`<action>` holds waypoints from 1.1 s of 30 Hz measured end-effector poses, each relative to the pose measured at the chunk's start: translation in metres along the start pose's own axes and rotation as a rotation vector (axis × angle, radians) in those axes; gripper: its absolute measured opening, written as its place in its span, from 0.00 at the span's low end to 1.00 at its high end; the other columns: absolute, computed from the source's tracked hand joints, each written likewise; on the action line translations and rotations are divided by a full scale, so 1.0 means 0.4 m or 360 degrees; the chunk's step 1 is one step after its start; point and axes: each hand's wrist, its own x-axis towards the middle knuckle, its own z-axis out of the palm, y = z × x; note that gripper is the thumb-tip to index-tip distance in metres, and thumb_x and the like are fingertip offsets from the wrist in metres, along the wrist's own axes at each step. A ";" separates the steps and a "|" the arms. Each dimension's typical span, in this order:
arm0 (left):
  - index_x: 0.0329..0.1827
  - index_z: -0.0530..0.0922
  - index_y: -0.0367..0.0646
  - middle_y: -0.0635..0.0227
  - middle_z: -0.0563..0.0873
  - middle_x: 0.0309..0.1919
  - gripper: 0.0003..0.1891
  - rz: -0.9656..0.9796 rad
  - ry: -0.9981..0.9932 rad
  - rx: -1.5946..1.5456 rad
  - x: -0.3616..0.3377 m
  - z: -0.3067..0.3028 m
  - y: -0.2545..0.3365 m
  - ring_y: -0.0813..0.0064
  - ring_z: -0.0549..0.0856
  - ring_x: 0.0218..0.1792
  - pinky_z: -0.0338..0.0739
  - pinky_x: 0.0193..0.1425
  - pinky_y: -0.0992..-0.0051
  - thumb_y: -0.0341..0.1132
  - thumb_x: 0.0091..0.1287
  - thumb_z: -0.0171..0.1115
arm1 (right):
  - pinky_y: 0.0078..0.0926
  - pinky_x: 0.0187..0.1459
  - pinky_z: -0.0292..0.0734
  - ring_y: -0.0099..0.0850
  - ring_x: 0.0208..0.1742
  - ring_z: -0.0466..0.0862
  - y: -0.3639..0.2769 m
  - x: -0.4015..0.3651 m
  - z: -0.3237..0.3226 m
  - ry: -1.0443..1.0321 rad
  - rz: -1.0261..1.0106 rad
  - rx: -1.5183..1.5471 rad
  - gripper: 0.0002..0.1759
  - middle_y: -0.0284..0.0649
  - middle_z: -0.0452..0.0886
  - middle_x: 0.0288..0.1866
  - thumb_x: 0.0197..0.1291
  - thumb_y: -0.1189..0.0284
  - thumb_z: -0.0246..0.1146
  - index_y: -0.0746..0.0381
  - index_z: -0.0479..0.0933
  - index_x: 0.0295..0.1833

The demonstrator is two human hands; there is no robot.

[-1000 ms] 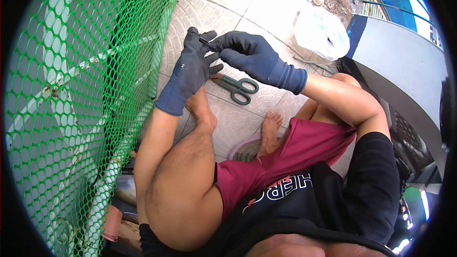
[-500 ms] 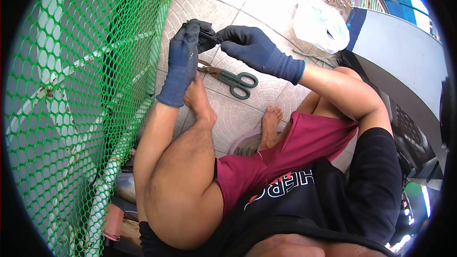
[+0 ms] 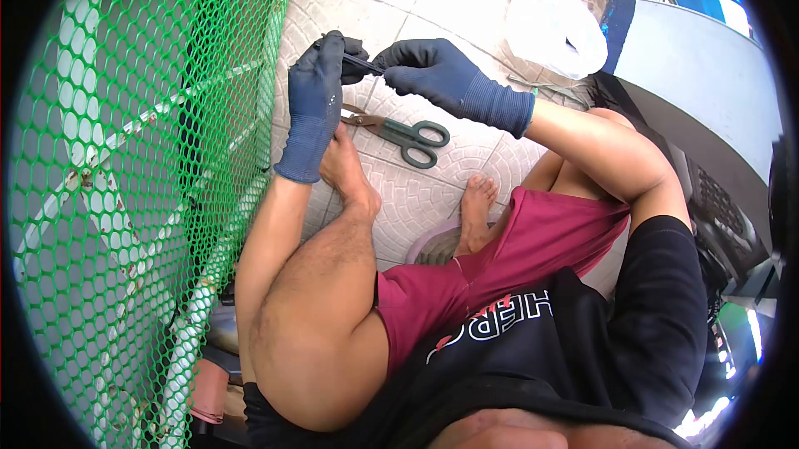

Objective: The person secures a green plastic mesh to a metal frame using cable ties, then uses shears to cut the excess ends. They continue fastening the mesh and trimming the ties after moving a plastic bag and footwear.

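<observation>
Thin black strips [image 3: 364,64], which look like cable ties, stretch between my two gloved hands. My left hand [image 3: 320,74], in a dark blue glove with a black palm, is closed around one end. From the other side, my right hand [image 3: 429,74] pinches the opposite end between thumb and fingers. The strips' ends are hidden inside the gloves. Just below the hands, a pair of snips [image 3: 399,133] with dark green handles lies on the tiled floor, its blades partly behind my left wrist.
Green plastic mesh [image 3: 150,158] over a white, rust-spotted metal frame rises close on my left. A white plastic bag [image 3: 556,33] lies on the floor ahead to the right. A grey panel [image 3: 699,74] stands on the right. My bare feet [image 3: 477,208] are on the tiles.
The strips between my hands now look straighter and narrower, less bunched. My hands stay in nearly the same place, and the view has shifted slightly.
</observation>
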 end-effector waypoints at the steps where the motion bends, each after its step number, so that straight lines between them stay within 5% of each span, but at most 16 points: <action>1: 0.44 0.83 0.33 0.55 0.89 0.34 0.24 0.0019 0.0014 0.0049 0.001 0.001 0.000 0.66 0.90 0.32 0.87 0.42 0.68 0.49 0.79 0.50 | 0.18 0.41 0.77 0.17 0.37 0.79 -0.003 -0.003 -0.002 -0.0014 0.0031 0.0009 0.12 0.28 0.82 0.36 0.68 0.71 0.63 0.64 0.82 0.52; 7: 0.44 0.83 0.32 0.54 0.89 0.33 0.28 -0.0016 -0.0110 -0.0019 0.005 -0.018 0.011 0.64 0.90 0.31 0.87 0.43 0.67 0.52 0.79 0.46 | 0.19 0.41 0.78 0.17 0.38 0.80 -0.011 -0.024 -0.012 0.0031 0.0109 0.0017 0.11 0.29 0.82 0.37 0.67 0.73 0.63 0.65 0.82 0.52; 12: 0.60 0.73 0.29 0.51 0.85 0.50 0.25 -0.0058 -0.0145 0.0076 0.006 0.021 0.007 0.63 0.88 0.50 0.83 0.57 0.67 0.47 0.79 0.47 | 0.18 0.40 0.77 0.16 0.37 0.78 -0.020 -0.044 -0.004 0.0066 0.0060 -0.0028 0.12 0.29 0.82 0.36 0.68 0.73 0.62 0.65 0.81 0.54; 18: 0.61 0.71 0.23 0.40 0.83 0.52 0.28 -0.0072 -0.0307 -0.0448 0.012 0.023 0.011 0.52 0.87 0.50 0.83 0.60 0.61 0.46 0.79 0.49 | 0.17 0.38 0.75 0.15 0.34 0.76 -0.024 -0.061 0.002 0.0130 -0.0064 -0.0090 0.14 0.29 0.81 0.34 0.67 0.72 0.62 0.66 0.81 0.55; 33: 0.53 0.77 0.23 0.44 0.87 0.43 0.26 0.0056 0.0010 -0.0056 0.023 0.032 0.035 0.57 0.90 0.44 0.85 0.56 0.64 0.45 0.80 0.46 | 0.20 0.37 0.75 0.16 0.33 0.77 -0.050 -0.034 -0.016 0.0183 -0.0210 -0.0119 0.15 0.31 0.80 0.31 0.66 0.70 0.61 0.66 0.81 0.54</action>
